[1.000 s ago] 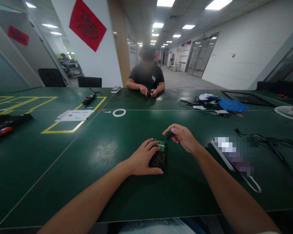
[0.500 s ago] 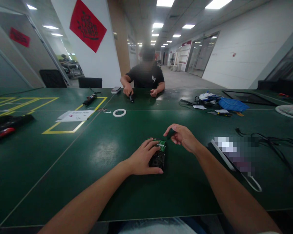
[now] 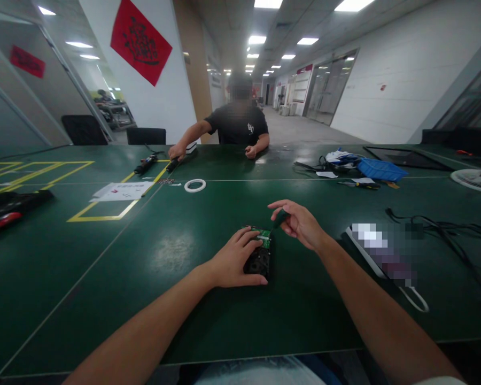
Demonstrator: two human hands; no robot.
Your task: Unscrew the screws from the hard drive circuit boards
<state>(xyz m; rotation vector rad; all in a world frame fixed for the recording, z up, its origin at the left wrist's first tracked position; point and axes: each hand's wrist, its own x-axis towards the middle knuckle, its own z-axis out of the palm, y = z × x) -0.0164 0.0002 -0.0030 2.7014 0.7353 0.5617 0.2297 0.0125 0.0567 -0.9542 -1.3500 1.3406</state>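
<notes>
Black device with a green board, pinned down near the middle of the green worktop.
The left hand closes over the device's left side and hides much of it. The right hand pinches a small dark tool just above the board, its tip too small to make out. Bare worktop lies open on every side, with its near edge under the forearms. Cables lie well to the right and a white ring lies far ahead.

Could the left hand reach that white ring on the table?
Probably yes. The left hand rests on the black device, and only bare green table lies between it and the white ring.
</notes>
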